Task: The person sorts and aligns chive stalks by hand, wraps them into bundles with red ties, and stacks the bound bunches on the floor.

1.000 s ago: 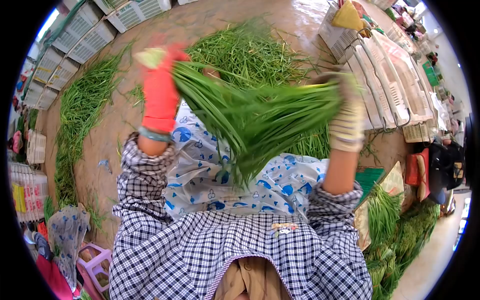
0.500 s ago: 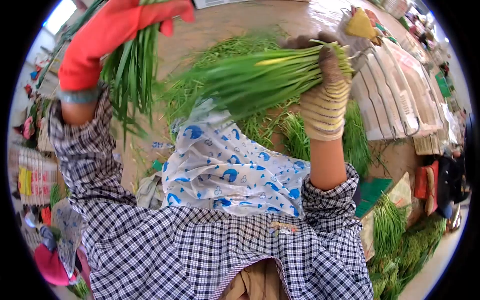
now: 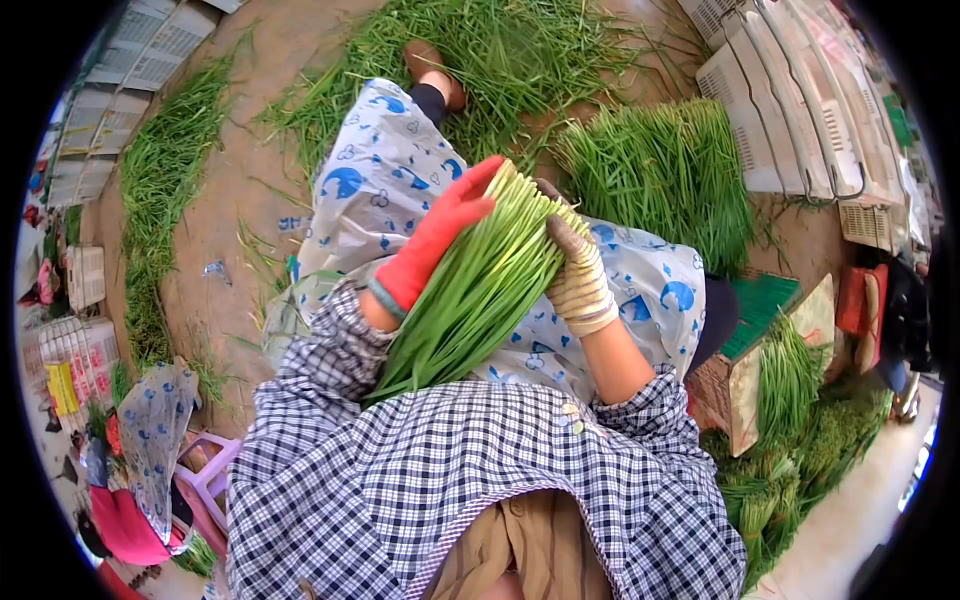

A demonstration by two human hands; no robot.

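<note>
Floor (image 3: 190, 320) strewn with greens (image 3: 520, 60); mid-frame, both hands (image 3: 435, 240) (image 3: 582, 280) cup a bundle (image 3: 480, 285), fingers seemingly half-closed; best keep stalk ends (image 3: 535, 192) even.

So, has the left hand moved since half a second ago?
Yes, the left hand has moved downward and rightward in the view, judged against the loose green pile on the floor.

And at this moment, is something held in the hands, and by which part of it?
Yes, a bunch of green stalks: the red-gloved left hand and the striped-gloved right hand hold it from both sides, near its pale ends.
</note>
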